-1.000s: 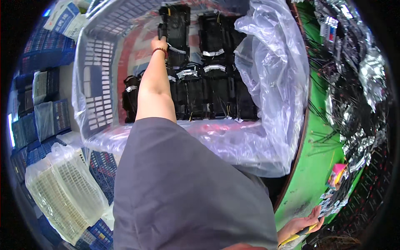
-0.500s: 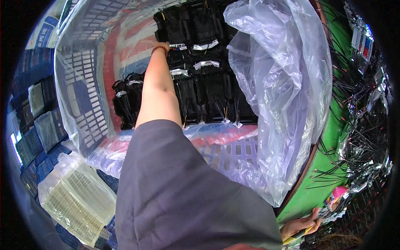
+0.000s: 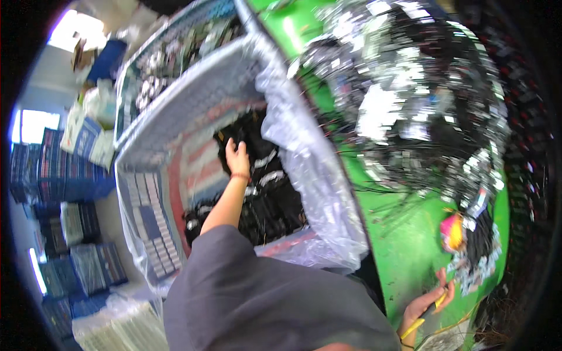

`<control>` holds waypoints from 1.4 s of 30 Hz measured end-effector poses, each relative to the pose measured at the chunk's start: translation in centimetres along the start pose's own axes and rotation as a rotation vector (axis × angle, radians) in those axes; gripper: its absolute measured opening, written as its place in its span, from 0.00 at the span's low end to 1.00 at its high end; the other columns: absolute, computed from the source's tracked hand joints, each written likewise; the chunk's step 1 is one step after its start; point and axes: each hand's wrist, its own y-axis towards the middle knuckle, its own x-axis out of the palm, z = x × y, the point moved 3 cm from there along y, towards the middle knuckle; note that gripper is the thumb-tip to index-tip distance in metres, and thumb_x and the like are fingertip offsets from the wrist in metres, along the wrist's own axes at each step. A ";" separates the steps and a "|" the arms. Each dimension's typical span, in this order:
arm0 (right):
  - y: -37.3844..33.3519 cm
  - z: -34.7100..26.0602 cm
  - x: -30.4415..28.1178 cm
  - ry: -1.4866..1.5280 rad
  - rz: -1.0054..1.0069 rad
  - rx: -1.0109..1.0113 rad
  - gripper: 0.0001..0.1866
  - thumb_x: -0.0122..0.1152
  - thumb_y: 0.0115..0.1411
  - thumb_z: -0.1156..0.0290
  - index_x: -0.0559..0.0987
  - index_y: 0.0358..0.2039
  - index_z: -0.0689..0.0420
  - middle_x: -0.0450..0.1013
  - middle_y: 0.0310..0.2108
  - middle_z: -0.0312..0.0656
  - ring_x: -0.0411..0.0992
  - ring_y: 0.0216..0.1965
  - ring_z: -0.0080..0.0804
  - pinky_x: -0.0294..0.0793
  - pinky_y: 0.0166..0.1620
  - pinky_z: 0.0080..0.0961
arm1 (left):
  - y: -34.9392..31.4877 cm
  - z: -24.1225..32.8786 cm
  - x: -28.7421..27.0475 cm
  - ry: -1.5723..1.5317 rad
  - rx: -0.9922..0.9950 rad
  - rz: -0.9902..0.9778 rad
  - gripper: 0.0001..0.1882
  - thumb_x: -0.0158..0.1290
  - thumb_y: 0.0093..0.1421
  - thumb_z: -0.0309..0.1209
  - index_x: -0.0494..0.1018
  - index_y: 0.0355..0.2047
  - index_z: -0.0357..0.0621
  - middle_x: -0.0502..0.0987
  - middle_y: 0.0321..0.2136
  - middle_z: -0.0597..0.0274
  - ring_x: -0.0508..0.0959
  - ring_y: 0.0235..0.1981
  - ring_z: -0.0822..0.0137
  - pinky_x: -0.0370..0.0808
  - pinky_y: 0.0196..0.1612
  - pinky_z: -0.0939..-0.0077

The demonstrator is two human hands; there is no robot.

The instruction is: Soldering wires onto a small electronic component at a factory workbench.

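Note:
My left hand reaches into a lined crate, its fingers spread and nothing in them. It hovers over black parts with thin wires and silvery strips, laid out in rows. At the lower right, my right hand is closed around a slim yellow-and-black tool over the green table; its exact kind is hard to make out. Beside that hand lies a bunch of black wires with pale ends. Close to the bunch is a pink and yellow object.
The blue crate has clear plastic film draped over its right rim. A big blurred heap of silvery, black-wired parts covers the far green table. Another filled crate stands beyond. Stacked crates line the left.
My view has swung right, bringing in more of the table and the heap. My left hand has come away from the silvery strip and opened. My right hand still holds the yellow-and-black tool.

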 end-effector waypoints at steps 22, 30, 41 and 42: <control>-15.8 6.0 -25.8 0.042 0.330 0.076 0.11 0.51 0.59 0.73 0.69 0.41 0.63 0.73 0.24 0.47 0.71 0.26 0.32 0.72 0.34 0.26 | -50.7 25.8 18.9 -0.257 1.408 -1.229 0.10 0.59 0.44 0.25 0.76 0.30 0.46 0.73 0.40 0.59 0.73 0.43 0.58 0.71 0.46 0.67; -14.1 5.9 -23.3 0.030 0.230 -0.045 0.12 0.51 0.60 0.73 0.69 0.43 0.63 0.75 0.24 0.47 0.73 0.25 0.30 0.72 0.34 0.23 | -47.0 25.9 22.7 -0.043 1.111 -1.185 0.06 0.56 0.49 0.22 0.76 0.30 0.39 0.75 0.27 0.62 0.73 0.25 0.76 0.71 0.28 0.83; -11.5 2.2 -20.3 0.112 0.114 0.397 0.18 0.51 0.59 0.71 0.64 0.49 0.61 0.71 0.33 0.48 0.70 0.34 0.32 0.69 0.41 0.27 | -58.4 21.6 31.6 0.326 1.636 -1.467 0.23 0.54 0.46 0.39 0.73 0.45 0.54 0.72 0.45 0.50 0.73 0.44 0.52 0.71 0.44 0.60; -10.7 2.8 -19.7 0.075 0.082 0.239 0.16 0.50 0.60 0.73 0.65 0.47 0.65 0.71 0.31 0.48 0.70 0.31 0.34 0.70 0.37 0.27 | -58.9 20.3 32.6 0.362 1.630 -1.456 0.28 0.54 0.46 0.41 0.69 0.51 0.53 0.67 0.50 0.49 0.70 0.48 0.50 0.67 0.49 0.56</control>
